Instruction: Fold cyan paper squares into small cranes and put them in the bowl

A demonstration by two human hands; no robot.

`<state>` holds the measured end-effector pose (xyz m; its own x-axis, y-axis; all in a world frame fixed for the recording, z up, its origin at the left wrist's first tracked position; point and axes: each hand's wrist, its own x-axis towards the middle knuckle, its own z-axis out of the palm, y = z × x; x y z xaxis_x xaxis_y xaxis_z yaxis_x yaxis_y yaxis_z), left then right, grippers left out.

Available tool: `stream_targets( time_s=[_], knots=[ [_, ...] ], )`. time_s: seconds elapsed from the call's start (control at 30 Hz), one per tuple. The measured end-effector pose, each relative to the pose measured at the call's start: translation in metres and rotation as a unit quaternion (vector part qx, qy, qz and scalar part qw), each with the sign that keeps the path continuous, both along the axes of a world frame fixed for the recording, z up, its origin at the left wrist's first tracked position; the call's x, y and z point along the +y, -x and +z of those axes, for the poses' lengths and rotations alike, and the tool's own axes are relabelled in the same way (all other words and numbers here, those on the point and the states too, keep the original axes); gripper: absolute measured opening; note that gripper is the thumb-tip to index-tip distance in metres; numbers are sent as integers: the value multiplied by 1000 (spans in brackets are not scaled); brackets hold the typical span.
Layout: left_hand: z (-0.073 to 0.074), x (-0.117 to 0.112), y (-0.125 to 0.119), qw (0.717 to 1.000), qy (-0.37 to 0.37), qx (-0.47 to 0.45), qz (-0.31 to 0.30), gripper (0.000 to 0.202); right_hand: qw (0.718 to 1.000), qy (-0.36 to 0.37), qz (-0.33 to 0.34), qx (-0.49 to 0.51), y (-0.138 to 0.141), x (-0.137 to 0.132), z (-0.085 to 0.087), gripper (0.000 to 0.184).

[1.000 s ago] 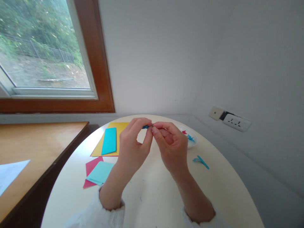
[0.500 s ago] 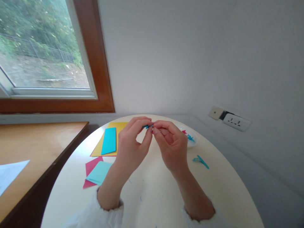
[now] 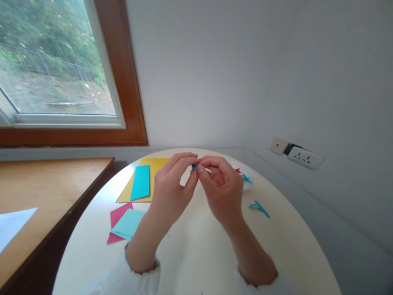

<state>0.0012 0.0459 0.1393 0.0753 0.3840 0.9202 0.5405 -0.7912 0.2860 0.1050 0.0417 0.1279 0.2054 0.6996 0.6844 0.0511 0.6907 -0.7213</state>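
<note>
My left hand [image 3: 170,189] and my right hand [image 3: 221,187] meet fingertip to fingertip above the round white table [image 3: 196,254]. Between the pinched fingers of both sits a tiny blue folded paper piece [image 3: 193,166], mostly hidden by the fingers. A small white dish [image 3: 248,182] just behind my right hand holds little blue and red paper bits. To the right of that hand a thin curled blue paper strip [image 3: 259,208] lies on the table.
Left of my hands lie a yellow sheet [image 3: 151,172] with a blue rectangle [image 3: 141,182] on it, and a light blue piece [image 3: 129,223] over a red sheet [image 3: 118,215]. A wooden desk [image 3: 46,192] with white paper adjoins the table. A wall socket [image 3: 305,157] sits at right.
The blue piece shows less between my fingertips than before; my fingers have closed in around it. Both hands stay in nearly the same place.
</note>
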Motion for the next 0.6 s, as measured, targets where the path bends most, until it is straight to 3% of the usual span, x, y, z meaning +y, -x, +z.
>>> stream_targets(
  time_s=[0.6],
  knots=[
    [0,0,0,999,-29,18,16,12,999,31,5,16,-1,-1,3,5]
  ],
)
